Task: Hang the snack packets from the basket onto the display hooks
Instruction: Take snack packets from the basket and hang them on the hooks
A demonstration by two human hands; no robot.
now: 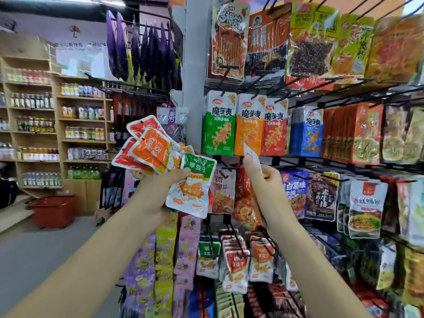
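Premises: a shop aisle with a grey floor (34, 253). Wooden shelves (57, 143) stocked with bottles and jars stand along the left wall. A red basket (54, 211) sits on the floor at the foot of the shelves, well apart from the person. A display rack (191, 65) fills the right side, and its black hooks (226, 75) carry rows of hanging bags. Small packets of the same kind hang low near the rack's left edge (236, 267). Both forearms are raised in front of the rack. The left hand (156, 193) is curled round a fanned bunch of snack packets (158, 150), orange, red and green, with the thumb pressed on the front green one. The right hand (266, 180) pinches a single packet (251, 154), seen edge-on, just below the middle row of bags.
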